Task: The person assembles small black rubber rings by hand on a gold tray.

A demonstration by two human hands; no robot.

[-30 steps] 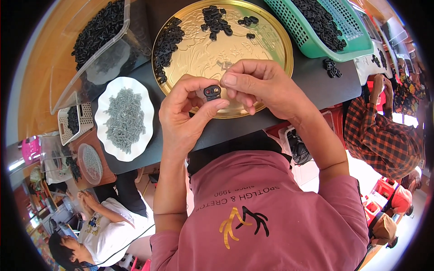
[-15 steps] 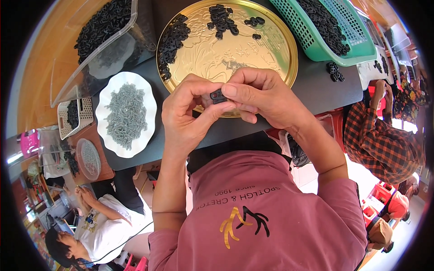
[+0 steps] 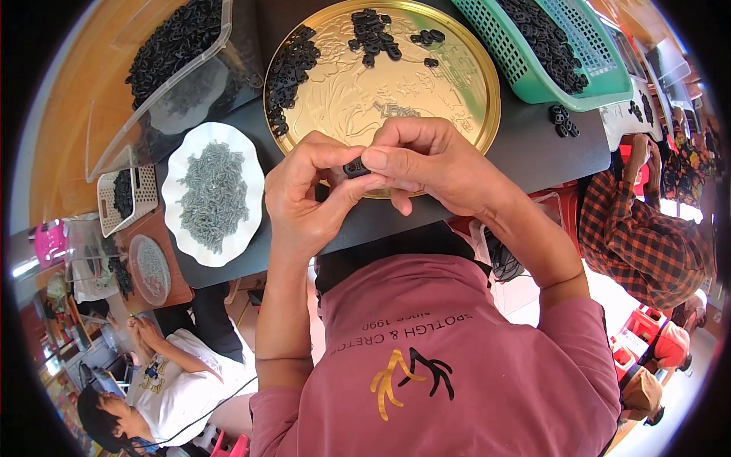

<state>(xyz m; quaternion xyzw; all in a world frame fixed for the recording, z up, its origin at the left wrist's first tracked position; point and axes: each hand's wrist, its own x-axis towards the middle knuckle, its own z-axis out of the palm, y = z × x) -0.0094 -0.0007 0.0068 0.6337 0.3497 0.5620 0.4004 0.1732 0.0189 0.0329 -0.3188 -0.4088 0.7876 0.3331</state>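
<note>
Just over the near edge of the round gold tray point(image 3: 335, 122), both my hands meet at a small black plastic piece point(image 3: 355, 167). Thumb and index finger of my left hand point(image 3: 308, 186) pinch it from the left. My right hand point(image 3: 430, 164) is closed against its right end, the thumb pressed on top and the other fingers curled under. Part of the piece is hidden by my fingertips. Several similar black pieces point(image 3: 371, 36) lie on the tray, and a few small pale pieces point(image 3: 396, 110) lie beyond my fingers.
A white wavy-edged dish point(image 3: 175, 190) of small grey, spring-like pieces stands on the left. Behind it is a clear bin point(image 3: 122, 129) of black parts. A green basket point(image 3: 601, 84) stands at the far right. Other people sit on both sides.
My hands have shifted slightly left with the black piece, which has tilted between my fingers. The tray and its contents have not visibly moved.
</note>
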